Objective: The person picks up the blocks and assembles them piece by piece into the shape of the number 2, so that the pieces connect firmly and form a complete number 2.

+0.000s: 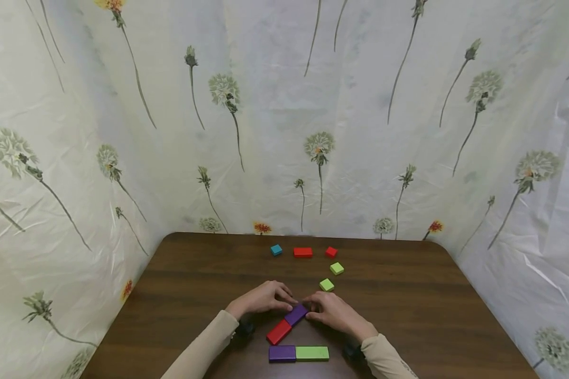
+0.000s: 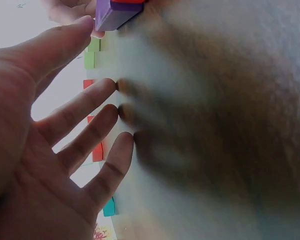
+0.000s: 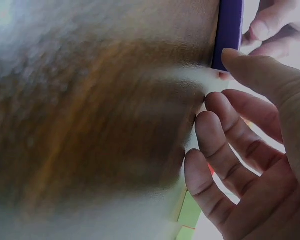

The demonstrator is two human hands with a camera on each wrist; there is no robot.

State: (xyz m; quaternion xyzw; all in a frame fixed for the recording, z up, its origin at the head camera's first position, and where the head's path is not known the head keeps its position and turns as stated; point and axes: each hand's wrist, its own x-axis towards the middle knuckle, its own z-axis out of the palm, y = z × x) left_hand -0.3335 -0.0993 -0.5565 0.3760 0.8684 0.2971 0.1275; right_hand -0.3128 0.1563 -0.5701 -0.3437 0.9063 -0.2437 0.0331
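Observation:
A purple block (image 1: 296, 315) lies slanted on the table, its lower end against a red block (image 1: 278, 332). My left hand (image 1: 264, 299) is at its upper left; the thumb tip touches or nearly touches the purple block, while the other visible fingers reach out with tips by the tabletop. On the right side, my right hand (image 1: 335, 312) has its thumb on the purple block's end. Its other fingers are loosely bent beside the block, not around it. Closer to me, a second purple block (image 1: 282, 353) and a long green block (image 1: 312, 353) lie end to end.
Two small green blocks (image 1: 336, 269) sit beyond my right hand. Farther back are a blue block (image 1: 276, 250), a longer red block (image 1: 303, 252) and a small red block (image 1: 331, 252). The brown table (image 1: 408, 295) meets a flowered curtain (image 1: 265, 131) behind.

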